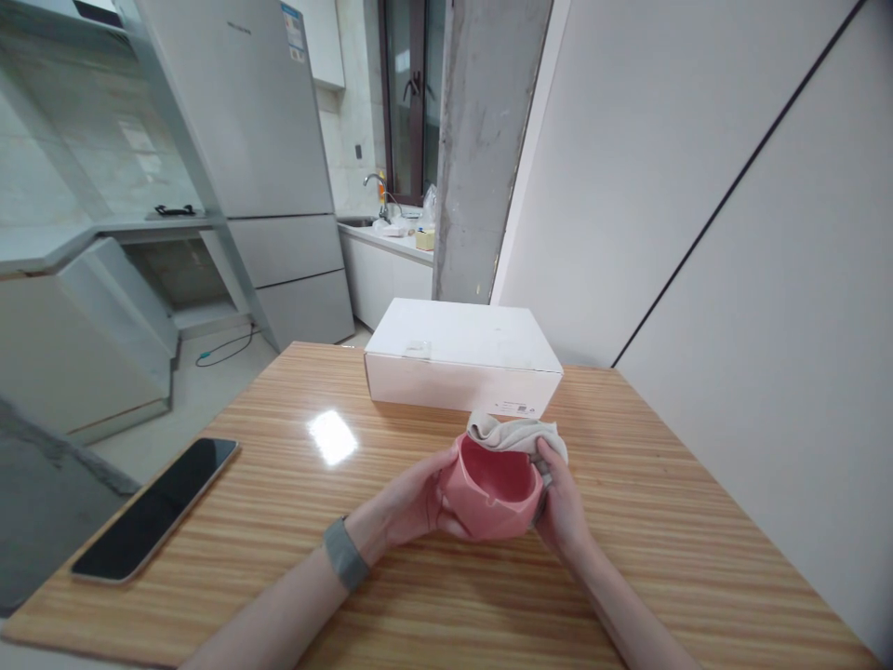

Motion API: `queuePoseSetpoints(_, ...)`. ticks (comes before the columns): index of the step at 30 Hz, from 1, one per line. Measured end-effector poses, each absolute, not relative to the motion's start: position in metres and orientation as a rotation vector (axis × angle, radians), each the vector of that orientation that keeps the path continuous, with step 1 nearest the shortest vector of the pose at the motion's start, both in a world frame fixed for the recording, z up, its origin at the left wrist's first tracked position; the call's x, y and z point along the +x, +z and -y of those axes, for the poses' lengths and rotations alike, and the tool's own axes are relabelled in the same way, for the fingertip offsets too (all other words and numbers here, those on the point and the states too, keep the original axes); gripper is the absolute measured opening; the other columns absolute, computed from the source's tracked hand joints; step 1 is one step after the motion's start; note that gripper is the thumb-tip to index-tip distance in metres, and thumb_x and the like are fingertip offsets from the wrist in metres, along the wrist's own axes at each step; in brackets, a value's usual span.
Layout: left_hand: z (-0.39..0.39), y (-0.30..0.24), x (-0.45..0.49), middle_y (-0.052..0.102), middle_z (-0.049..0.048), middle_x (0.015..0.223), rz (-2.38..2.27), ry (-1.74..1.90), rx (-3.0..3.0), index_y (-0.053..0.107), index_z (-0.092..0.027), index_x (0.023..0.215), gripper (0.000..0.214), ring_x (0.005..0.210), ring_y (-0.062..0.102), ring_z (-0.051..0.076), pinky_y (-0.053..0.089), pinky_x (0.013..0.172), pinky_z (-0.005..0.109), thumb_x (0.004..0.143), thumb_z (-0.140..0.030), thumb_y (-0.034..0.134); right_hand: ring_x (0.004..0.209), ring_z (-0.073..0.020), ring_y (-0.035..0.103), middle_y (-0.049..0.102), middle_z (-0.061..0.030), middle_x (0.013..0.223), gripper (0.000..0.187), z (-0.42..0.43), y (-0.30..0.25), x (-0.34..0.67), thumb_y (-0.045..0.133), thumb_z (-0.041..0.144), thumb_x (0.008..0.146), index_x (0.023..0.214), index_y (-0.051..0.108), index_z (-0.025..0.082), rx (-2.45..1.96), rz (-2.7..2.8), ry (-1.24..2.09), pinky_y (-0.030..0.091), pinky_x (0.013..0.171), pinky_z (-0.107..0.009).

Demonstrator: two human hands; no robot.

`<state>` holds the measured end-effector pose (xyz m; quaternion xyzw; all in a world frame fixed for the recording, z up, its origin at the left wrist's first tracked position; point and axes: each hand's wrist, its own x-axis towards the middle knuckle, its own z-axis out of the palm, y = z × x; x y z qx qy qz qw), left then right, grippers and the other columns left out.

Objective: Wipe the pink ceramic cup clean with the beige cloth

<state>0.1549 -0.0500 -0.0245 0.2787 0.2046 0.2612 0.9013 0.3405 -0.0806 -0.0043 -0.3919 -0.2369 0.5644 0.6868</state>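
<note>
Above the table my two hands hold a pink ceramic ashtray (pixel 492 498) with a notched rim, its hollow tilted toward me. My left hand (pixel 417 500) grips its left side from below. My right hand (pixel 562 498) presses a crumpled beige cloth (pixel 516 436) against the far right rim, and the cloth drapes over the edge. The fingers of my right hand are partly hidden behind the cloth and the ashtray. A grey band (pixel 347 555) circles my left wrist.
A closed white cardboard box (pixel 461 358) stands on the striped wooden table (pixel 648 530) just beyond my hands. A black smartphone (pixel 154 509) lies face up near the left edge. Behind the table are a fridge (pixel 244 112), a concrete pillar (pixel 481 130), and a counter with a tap (pixel 377 191).
</note>
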Motion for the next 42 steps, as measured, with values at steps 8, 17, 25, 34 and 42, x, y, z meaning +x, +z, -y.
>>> queuePoseSetpoints(8,0.058,-0.018,0.159,0.074,0.0152,0.096,-0.313,0.605,0.671,0.066,-0.011,0.117,0.049,0.075,0.07,0.022,0.062,0.06,0.034,0.08,-0.043,0.074,0.102,-0.0323,0.07,0.08,-0.0021,0.085,0.033,0.079,-0.002,0.343,0.073,0.055,0.069,0.083,0.076,0.025,-0.867,0.604,1.287,0.049,0.1,-0.046)
queuePoseSetpoints(17,0.061,-0.011,0.169,0.067,0.0175,0.119,-0.32,0.854,0.694,0.063,-0.012,0.116,0.038,0.105,0.067,0.029,0.06,0.078,0.041,0.082,-0.027,0.073,0.124,-0.0246,0.058,0.075,0.0005,0.113,0.037,0.077,-0.017,0.335,0.07,0.055,0.076,0.101,0.074,0.027,-0.924,0.663,1.033,0.033,0.115,-0.04)
queuePoseSetpoints(25,0.064,0.004,0.163,0.066,0.0152,0.124,-0.424,0.683,0.695,0.058,-0.019,0.127,0.048,0.106,0.067,0.031,0.057,0.082,0.043,0.082,-0.026,0.071,0.128,-0.0234,0.055,0.073,0.0012,0.12,0.038,0.076,-0.026,0.339,0.071,0.05,0.077,0.106,0.073,0.026,-0.947,0.638,1.071,0.028,0.118,-0.038)
queuePoseSetpoints(34,0.055,-0.002,0.16,0.071,0.0122,0.105,-0.619,0.591,0.666,0.064,-0.016,0.122,0.05,0.076,0.068,0.018,0.059,0.067,0.032,0.091,-0.053,0.053,0.116,-0.0298,0.064,0.079,-0.0012,0.1,0.031,0.078,-0.006,0.338,0.077,0.048,0.068,0.088,0.076,0.025,-0.954,0.471,1.243,0.046,0.106,-0.042)
queuePoseSetpoints(42,0.054,-0.003,0.15,0.071,0.0133,0.102,-0.567,0.583,0.65,0.067,-0.011,0.113,0.04,0.082,0.067,0.021,0.061,0.064,0.035,0.083,-0.038,0.068,0.119,-0.0311,0.063,0.078,-0.0044,0.108,0.044,0.082,-0.006,0.334,0.074,0.058,0.07,0.096,0.076,0.023,-0.922,0.576,1.366,0.047,0.105,-0.043)
